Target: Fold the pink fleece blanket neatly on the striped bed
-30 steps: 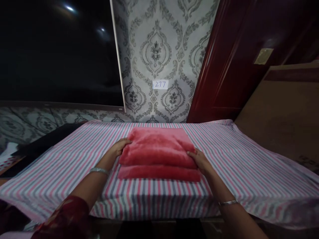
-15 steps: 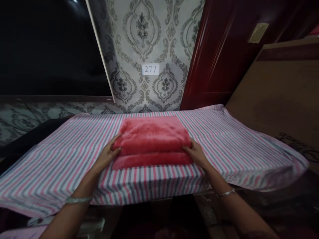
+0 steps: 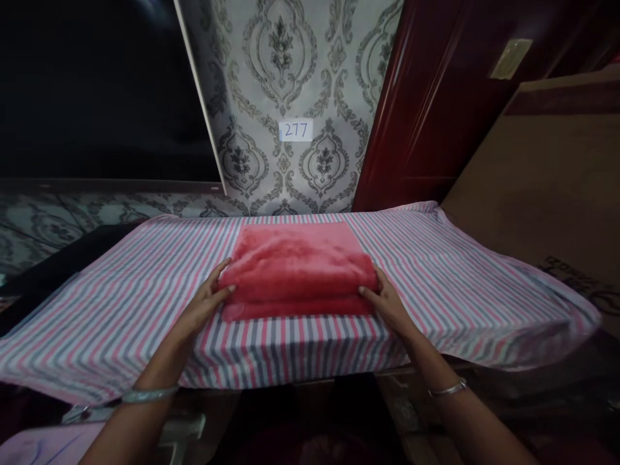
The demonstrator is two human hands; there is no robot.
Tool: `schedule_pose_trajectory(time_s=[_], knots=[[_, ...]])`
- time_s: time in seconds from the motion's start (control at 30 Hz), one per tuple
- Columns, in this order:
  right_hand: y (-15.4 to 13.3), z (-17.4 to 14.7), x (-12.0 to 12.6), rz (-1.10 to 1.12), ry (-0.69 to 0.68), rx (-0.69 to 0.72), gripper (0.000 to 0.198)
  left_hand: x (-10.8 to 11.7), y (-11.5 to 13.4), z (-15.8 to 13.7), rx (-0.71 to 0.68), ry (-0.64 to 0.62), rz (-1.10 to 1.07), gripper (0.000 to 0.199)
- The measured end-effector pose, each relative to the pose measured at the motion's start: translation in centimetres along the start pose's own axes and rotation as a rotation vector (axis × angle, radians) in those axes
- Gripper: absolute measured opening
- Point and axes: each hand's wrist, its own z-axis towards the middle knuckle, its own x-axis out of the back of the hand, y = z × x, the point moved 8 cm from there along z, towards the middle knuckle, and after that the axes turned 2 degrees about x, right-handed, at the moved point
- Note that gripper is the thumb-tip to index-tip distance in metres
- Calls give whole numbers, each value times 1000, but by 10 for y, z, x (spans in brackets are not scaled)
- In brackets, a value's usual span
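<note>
A red plush cloth point(image 3: 300, 265) lies folded in layers near the front edge of the table, its pile shiny and slightly rumpled. My left hand point(image 3: 208, 296) grips its left side, thumb on top and fingers along the edge. At the opposite side my right hand point(image 3: 382, 298) holds it the same way, with the thumb pressed on the upper fold. Some fingertips of both hands are hidden by the cloth. Below the upper fold, a narrow strip of the lower layer shows at the front.
A striped tablecloth point(image 3: 145, 290) covers the table and hangs over its front edge. Behind stand a patterned wall with a paper label point(image 3: 296, 130), a dark screen point(image 3: 97, 97) at left and a dark red door point(image 3: 411, 116). A large cardboard box point(image 3: 542, 174) is at the right.
The upper fold has come closer to the front edge and covers more of the lower layer. Both hands keep their hold on the sides. The camera view has shifted slightly.
</note>
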Motion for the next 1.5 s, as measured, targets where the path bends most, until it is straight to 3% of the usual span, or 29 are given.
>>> schedule_pose_trajectory(time_s=[0.23,0.43,0.53,0.6,0.67,0.73,0.8,0.87,1.0,1.2,1.5], knots=[[-37,2,7,73,105,-50,79,15,30,-3,-65,204,-7,78],[-4,-10,5,88,-6,-166,82,15,-4,5,52,75,67,74],[-9,-2,24,-104,119,-52,73,36,-9,14,12,226,161,86],[-34,12,26,-286,192,119,64,38,11,23,-95,303,285,86],[-64,34,3,-420,132,284,62,17,42,36,-227,238,428,78],[-89,63,-37,-520,-20,376,65,-17,75,54,-337,121,529,72],[-101,94,-79,-643,-158,352,66,-57,98,78,-381,-35,608,71],[-100,123,-111,-778,-239,233,65,-90,109,104,-391,-133,782,72],[-72,149,-141,-974,-291,70,62,-111,87,141,-289,-91,1091,67],[-14,127,-145,-1042,-254,57,62,-109,25,140,-249,26,1258,68],[-10,129,-145,-1000,-225,49,61,-110,20,141,-255,25,1265,69]])
